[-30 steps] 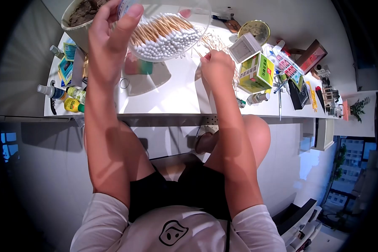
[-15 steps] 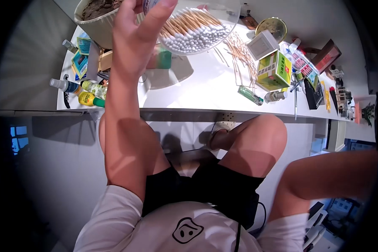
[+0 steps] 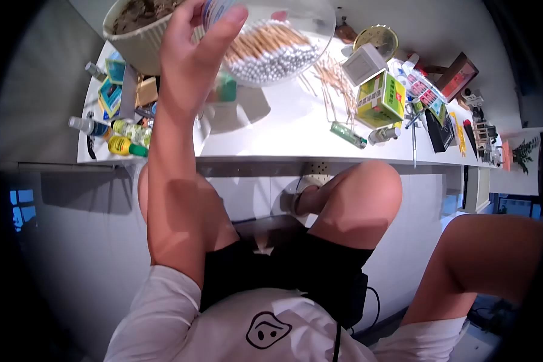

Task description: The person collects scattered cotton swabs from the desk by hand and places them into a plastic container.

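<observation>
High over the table, my left hand (image 3: 199, 45) grips a clear round tub (image 3: 323, 24) by its side, thumb over a blue and white label. Cotton swabs (image 3: 268, 51) with wooden sticks fill part of the tub, lying in a bundle with white tips facing me. Below and to its right, loose wooden swabs (image 3: 333, 84) are scattered on the white table (image 3: 283, 133). My right arm (image 3: 464, 259) reaches off to the right, and its hand lies outside the picture.
A ribbed planter (image 3: 136, 51) with soil stands at the back left. Small bottles (image 3: 120, 146) and boxes crowd the left end. On the right lie a green-yellow box (image 3: 381, 99), a green lighter (image 3: 347, 135), a white box (image 3: 363, 63) and cosmetics. My knees are under the table edge.
The view has shifted slightly. My left hand still holds the tub of swabs in nearly the same place. My right forearm has swung a little farther right and out.
</observation>
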The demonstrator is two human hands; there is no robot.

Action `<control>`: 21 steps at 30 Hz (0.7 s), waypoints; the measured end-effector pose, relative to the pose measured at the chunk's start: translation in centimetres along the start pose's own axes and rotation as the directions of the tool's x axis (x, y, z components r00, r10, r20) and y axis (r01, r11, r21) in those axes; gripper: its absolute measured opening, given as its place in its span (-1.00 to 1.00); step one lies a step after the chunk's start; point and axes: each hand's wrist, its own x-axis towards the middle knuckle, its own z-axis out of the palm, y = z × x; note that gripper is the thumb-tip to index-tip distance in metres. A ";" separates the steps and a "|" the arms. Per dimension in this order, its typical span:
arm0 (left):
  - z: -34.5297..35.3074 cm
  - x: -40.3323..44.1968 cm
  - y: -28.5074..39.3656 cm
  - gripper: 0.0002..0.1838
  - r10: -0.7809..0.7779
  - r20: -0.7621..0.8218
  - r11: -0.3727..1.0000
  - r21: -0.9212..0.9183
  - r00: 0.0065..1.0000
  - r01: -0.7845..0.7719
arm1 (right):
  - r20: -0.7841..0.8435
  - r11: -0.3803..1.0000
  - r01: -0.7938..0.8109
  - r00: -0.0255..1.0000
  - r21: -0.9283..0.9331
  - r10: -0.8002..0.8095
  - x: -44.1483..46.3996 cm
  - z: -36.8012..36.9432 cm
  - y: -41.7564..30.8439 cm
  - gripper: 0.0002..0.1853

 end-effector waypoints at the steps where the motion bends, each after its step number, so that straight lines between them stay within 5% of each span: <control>1: 0.0 -0.1 0.0 -0.35 -0.014 0.001 1.000 0.012 1.000 0.014 | -0.011 1.000 0.005 1.000 -0.006 -0.005 0.0 -0.1 0.2 -0.79; 8: -0.3 0.3 -0.4 -0.32 0.006 -0.003 1.000 0.000 1.000 -0.006 | -0.358 0.999 -0.012 0.934 -0.041 -0.004 1.3 -2.6 3.3 -0.80; 11: -0.1 0.1 0.4 -0.32 -0.012 -0.044 1.000 -0.022 0.999 0.011 | -0.488 0.962 -0.069 0.870 -0.265 -0.072 1.8 -3.1 6.9 -0.80; 13: -0.2 0.2 0.5 -0.32 -0.003 -0.048 1.000 0.000 0.999 0.003 | -0.308 0.889 -0.164 0.951 -0.428 0.027 0.1 0.0 9.7 -0.80; 14: -0.2 0.2 0.5 -0.32 0.001 -0.049 1.000 0.026 0.999 0.000 | -0.194 0.901 -0.431 0.890 -0.056 0.413 -1.8 3.3 8.9 -0.83; 15: -0.2 0.2 0.4 -0.32 0.009 -0.056 1.000 0.027 0.998 -0.008 | -0.015 0.778 -0.616 0.785 -0.124 0.620 -4.0 5.3 10.2 -0.80; 16: -0.2 0.2 0.2 -0.32 0.011 -0.054 1.000 0.021 0.998 -0.009 | 0.187 0.723 -0.607 0.709 -0.330 0.680 -5.1 6.6 10.8 -0.80; 17: -0.2 0.2 0.0 -0.31 0.007 -0.048 1.000 0.016 0.999 -0.006 | 0.312 0.798 -0.391 0.770 -0.458 0.556 -6.6 7.8 12.6 -0.83; 18: -0.3 0.0 -0.1 -0.31 0.003 -0.046 1.000 0.016 0.999 -0.002 | 0.394 0.806 -0.365 0.731 -0.465 0.558 -6.4 8.5 12.6 -0.84; 21: -0.3 0.1 -0.2 -0.31 -0.013 -0.045 0.999 0.052 0.999 0.016 | 0.331 0.712 -0.382 0.690 -0.589 0.644 -6.9 10.2 13.7 -0.83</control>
